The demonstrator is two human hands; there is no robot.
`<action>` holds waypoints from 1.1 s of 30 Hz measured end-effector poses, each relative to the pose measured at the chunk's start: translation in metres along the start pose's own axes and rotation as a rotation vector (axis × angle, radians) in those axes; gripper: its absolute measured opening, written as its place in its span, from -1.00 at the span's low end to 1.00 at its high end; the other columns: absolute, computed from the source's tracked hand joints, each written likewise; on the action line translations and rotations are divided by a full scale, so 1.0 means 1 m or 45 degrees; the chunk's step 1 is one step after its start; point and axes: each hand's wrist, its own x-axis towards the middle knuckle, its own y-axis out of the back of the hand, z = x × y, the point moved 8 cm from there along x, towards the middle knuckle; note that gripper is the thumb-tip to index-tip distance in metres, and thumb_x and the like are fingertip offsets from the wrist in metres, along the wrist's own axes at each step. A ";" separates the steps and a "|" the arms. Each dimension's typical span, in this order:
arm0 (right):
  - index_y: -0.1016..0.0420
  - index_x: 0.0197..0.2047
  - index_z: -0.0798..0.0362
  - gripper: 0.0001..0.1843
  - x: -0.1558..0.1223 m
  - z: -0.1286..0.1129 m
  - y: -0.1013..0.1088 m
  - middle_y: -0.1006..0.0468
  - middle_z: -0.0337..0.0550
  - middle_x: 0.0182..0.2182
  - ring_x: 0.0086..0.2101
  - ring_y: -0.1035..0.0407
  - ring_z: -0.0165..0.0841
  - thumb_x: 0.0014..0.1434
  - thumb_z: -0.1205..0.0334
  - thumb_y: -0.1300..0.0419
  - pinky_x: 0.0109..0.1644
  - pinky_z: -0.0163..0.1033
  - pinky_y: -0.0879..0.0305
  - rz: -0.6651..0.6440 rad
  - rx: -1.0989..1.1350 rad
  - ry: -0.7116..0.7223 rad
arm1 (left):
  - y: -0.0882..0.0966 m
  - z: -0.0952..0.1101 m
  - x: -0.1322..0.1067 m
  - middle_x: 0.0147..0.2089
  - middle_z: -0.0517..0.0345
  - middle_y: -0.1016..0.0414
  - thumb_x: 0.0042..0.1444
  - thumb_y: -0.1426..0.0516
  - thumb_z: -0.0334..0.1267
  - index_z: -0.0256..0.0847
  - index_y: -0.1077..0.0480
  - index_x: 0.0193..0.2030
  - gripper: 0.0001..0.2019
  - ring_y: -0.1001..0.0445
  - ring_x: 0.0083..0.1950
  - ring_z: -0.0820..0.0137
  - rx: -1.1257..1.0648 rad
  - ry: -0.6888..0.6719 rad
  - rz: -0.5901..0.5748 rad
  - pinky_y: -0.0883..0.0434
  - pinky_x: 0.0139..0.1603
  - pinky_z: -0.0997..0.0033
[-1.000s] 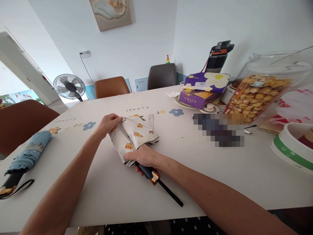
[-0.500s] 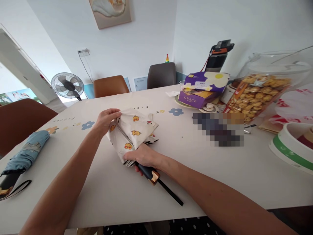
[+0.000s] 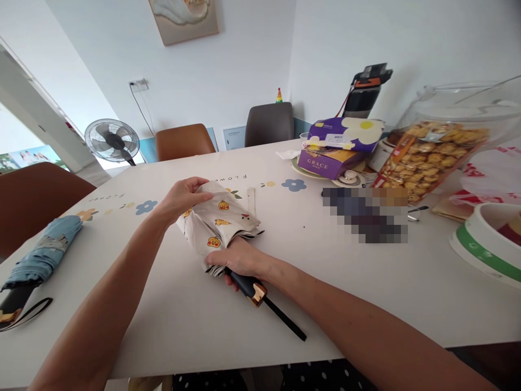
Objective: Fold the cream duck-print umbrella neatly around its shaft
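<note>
A cream folding umbrella point(image 3: 220, 222) printed with small yellow chicks lies on the white table point(image 3: 285, 282), its canopy loosely bunched. My left hand point(image 3: 181, 196) grips the far end of the fabric, fingers curled over a fold. My right hand point(image 3: 238, 259) is closed round the umbrella near its dark handle point(image 3: 249, 287), pinning it to the table. A black wrist strap point(image 3: 285, 321) trails from the handle toward the table's front edge. The umbrella's closing strap point(image 3: 252, 202) lies flat beside the canopy.
A folded blue umbrella point(image 3: 38, 259) lies at the table's left edge. At the right stand a purple box point(image 3: 336, 146), a clear jar of snacks point(image 3: 439, 146), a white bowl with a green band point(image 3: 484, 239) and a dark bottle point(image 3: 364, 89). Brown chairs point(image 3: 185, 141) and a fan point(image 3: 112, 141) stand behind.
My left hand has folded the canopy fabric over and drawn it tighter against the umbrella's body. My right hand has stayed on the handle end.
</note>
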 end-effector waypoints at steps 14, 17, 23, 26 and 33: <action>-0.26 -0.38 0.09 -0.74 0.000 0.000 -0.002 -0.31 -0.31 -0.70 -0.71 -0.26 -0.44 -0.06 0.12 -0.21 -0.74 -0.37 -0.24 -0.021 -0.012 0.001 | 0.043 0.014 0.002 -0.39 0.13 -0.43 -0.22 -0.26 -0.21 -0.29 -0.45 -0.26 -0.67 -0.38 -0.39 0.46 -0.256 -0.251 0.446 -0.34 -0.33 0.42; -0.27 -0.36 0.08 -0.73 0.000 0.000 -0.001 -0.31 -0.32 -0.70 -0.71 -0.25 -0.44 -0.07 0.12 -0.21 -0.74 -0.37 -0.24 -0.006 -0.001 -0.007 | 0.042 0.018 0.000 -0.39 0.12 -0.43 -0.22 -0.26 -0.22 -0.29 -0.45 -0.28 -0.69 -0.38 -0.38 0.45 -0.265 -0.276 0.432 -0.34 -0.33 0.42; -0.29 -0.34 0.10 -0.71 0.008 0.011 0.002 -0.33 -0.30 -0.72 -0.74 -0.25 -0.42 -0.06 0.09 -0.21 -0.76 -0.36 -0.20 0.044 0.012 -0.039 | 0.046 0.016 0.000 -0.39 0.14 -0.42 -0.22 -0.26 -0.23 -0.29 -0.46 -0.28 -0.70 -0.37 -0.38 0.46 -0.257 -0.223 0.417 -0.33 -0.33 0.44; -0.30 -0.34 0.11 -0.69 0.011 0.013 0.006 -0.33 -0.29 -0.71 -0.73 -0.26 -0.42 -0.07 0.08 -0.23 -0.75 -0.36 -0.22 0.095 0.058 -0.019 | 0.047 0.015 -0.001 -0.38 0.14 -0.43 -0.22 -0.27 -0.22 -0.29 -0.46 -0.28 -0.69 -0.38 -0.36 0.46 -0.257 -0.201 0.394 -0.33 -0.31 0.45; -0.31 -0.36 0.13 -0.71 0.010 0.005 0.006 -0.29 -0.31 -0.68 -0.71 -0.23 -0.47 -0.08 0.12 -0.24 -0.74 -0.38 -0.24 0.126 0.149 0.054 | 0.049 0.013 -0.003 -0.37 0.12 -0.44 -0.22 -0.28 -0.19 -0.27 -0.47 -0.33 -0.72 -0.38 -0.36 0.45 -0.238 -0.183 0.392 -0.34 -0.33 0.46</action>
